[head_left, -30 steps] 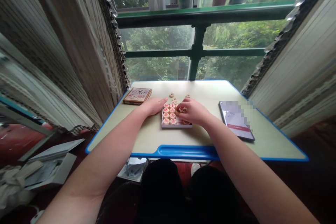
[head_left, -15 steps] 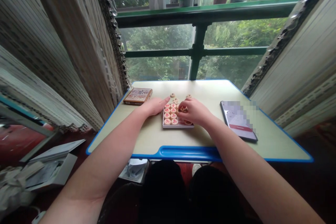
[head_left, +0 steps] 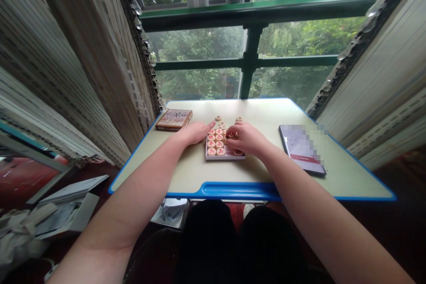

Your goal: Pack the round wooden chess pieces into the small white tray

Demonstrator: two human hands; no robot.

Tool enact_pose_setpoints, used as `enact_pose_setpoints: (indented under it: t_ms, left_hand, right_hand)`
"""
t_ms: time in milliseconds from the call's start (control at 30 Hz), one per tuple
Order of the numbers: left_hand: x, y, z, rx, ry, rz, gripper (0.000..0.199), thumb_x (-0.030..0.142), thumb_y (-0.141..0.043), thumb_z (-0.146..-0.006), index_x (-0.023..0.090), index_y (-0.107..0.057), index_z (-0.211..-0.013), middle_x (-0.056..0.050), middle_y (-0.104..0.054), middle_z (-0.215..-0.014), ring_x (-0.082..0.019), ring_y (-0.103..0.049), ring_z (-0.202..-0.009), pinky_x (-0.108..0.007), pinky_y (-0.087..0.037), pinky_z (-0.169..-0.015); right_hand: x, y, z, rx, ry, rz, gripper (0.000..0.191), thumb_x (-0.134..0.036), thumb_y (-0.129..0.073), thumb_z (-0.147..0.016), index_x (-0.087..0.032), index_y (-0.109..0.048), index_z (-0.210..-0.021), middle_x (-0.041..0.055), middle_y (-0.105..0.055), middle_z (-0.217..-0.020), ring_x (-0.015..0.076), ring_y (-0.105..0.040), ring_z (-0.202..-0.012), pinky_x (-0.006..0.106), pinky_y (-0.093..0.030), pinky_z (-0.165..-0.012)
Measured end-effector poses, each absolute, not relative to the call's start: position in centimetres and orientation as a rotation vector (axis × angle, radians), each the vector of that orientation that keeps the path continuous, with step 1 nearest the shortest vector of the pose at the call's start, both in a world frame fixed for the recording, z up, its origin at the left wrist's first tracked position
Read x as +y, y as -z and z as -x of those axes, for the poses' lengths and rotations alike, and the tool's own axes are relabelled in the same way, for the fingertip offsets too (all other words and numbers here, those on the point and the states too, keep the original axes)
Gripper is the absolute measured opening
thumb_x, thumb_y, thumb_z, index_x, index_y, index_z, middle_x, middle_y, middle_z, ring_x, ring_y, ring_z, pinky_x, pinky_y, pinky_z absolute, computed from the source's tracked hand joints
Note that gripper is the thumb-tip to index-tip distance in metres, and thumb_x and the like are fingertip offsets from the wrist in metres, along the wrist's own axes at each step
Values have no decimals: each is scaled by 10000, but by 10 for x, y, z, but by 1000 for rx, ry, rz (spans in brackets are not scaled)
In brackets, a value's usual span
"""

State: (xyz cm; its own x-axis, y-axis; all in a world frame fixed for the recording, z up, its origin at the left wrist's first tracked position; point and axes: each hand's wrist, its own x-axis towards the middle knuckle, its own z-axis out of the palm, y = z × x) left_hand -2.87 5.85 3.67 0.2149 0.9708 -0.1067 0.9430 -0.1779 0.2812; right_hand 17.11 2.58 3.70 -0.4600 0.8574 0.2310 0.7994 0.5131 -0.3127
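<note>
A shallow white box sits at the middle of the table, holding round wooden Chinese chess pieces with red characters, lined up in columns at its left side. My left hand rests against the box's left edge, fingers stretched out and thumb pointing up along the far corner. Over the right part of the box, my right hand has its fingers curled down on a chess piece; the fingers partly cover it and the pieces beneath. Just beyond the box lie a few loose pieces, and one more piece stands apart.
A flat brown printed box lies at the table's far left. On the right is a phone or tablet, partly blurred out. The pale table has a blue rim and a front groove. Curtains hang at both sides of the window.
The view has tilted slightly, so everything sits a little higher. My right hand's fingers have shifted slightly over the pieces in the box; the left hand stays at its edge.
</note>
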Motion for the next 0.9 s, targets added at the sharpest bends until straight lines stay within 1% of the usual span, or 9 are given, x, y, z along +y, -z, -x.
enact_pose_setpoints:
  t_ms: [200, 300, 400, 500, 567, 667, 733, 800, 900]
  left_hand:
    - [59, -36, 29, 1801, -104, -2222, 810, 698, -99, -814, 149, -672, -652, -151, -674, -636, -292, -654, -792, -342, -447, -747]
    - [58, -37, 28, 1841, -91, -2252, 841, 684, -64, -823, 136, -696, -741, -171, -705, -799, -304, -649, -867, -353, -446, -774]
    - [59, -37, 28, 1968, -150, -2287, 828, 652, -76, -842, 112, -704, -853, -196, -689, -965, -323, -627, -952, -375, -443, -806]
    - [60, -35, 30, 1998, -248, -2299, 807, 586, -63, -875, 98, -706, -875, -200, -684, -958, -317, -622, -955, -396, -441, -840]
    - [61, -34, 30, 1897, -363, -2326, 747, 534, -77, -898, 119, -695, -964, -167, -675, -1004, -280, -610, -995, -380, -430, -893]
    - [62, -30, 28, 1655, -545, -2421, 592, 486, -163, -917, 192, -565, -1238, -106, -533, -1308, -227, -481, -1209, -357, -340, -1032]
    - [62, -27, 24, 1478, -548, -2476, 564, 458, -172, -928, 205, -502, -1308, -82, -412, -1430, -212, -364, -1311, -358, -249, -1100]
    - [62, -24, 21, 1369, -459, -2481, 575, 444, -150, -935, 194, -529, -1287, -67, -395, -1448, -211, -322, -1337, -361, -200, -1123]
    - [65, -19, 18, 1407, -395, -2431, 600, 463, -136, -930, 191, -543, -1277, -54, -410, -1440, -225, -320, -1339, -371, -200, -1123]
  right_hand:
    - [23, -42, -172, -2360, -264, 1347, 185, -303, -602, -748, -185, -695, -856, 57, -617, -855, 164, -557, -756, 256, -420, -689]
    - [25, -42, -173, -2277, -282, 1292, 175, -206, -538, -748, -177, -694, -823, 50, -613, -834, 162, -559, -771, 260, -424, -718]
    - [31, -37, -176, -2137, -263, 1317, 217, -162, -479, -753, -174, -691, -796, 45, -608, -821, 160, -566, -783, 267, -430, -762]
    - [43, -25, -178, -1951, -223, 1371, 273, -176, -445, -778, -173, -687, -903, 63, -605, -933, 175, -571, -882, 288, -433, -840]
    - [52, -18, -178, -1859, -209, 1370, 333, -210, -448, -795, -161, -658, -1048, 93, -578, -1112, 197, -537, -1043, 304, -404, -934]
    - [64, -11, -179, -1846, -305, 1432, 401, -235, -397, -848, -132, -604, -1176, 111, -536, -1283, 201, -450, -1216, 321, -311, -1052]
    - [70, -10, -178, -1909, -367, 1483, 422, -239, -335, -893, -118, -576, -1218, 114, -524, -1325, 183, -431, -1253, 316, -286, -1070]
    - [71, -11, -178, -1990, -374, 1511, 434, -266, -282, -930, -117, -580, -1209, 117, -548, -1307, 173, -456, -1238, 309, -297, -1058]
    - [69, -14, -178, -2074, -297, 1555, 475, -327, -234, -959, -123, -640, -1099, 131, -626, -1192, 191, -533, -1143, 317, -345, -1003]
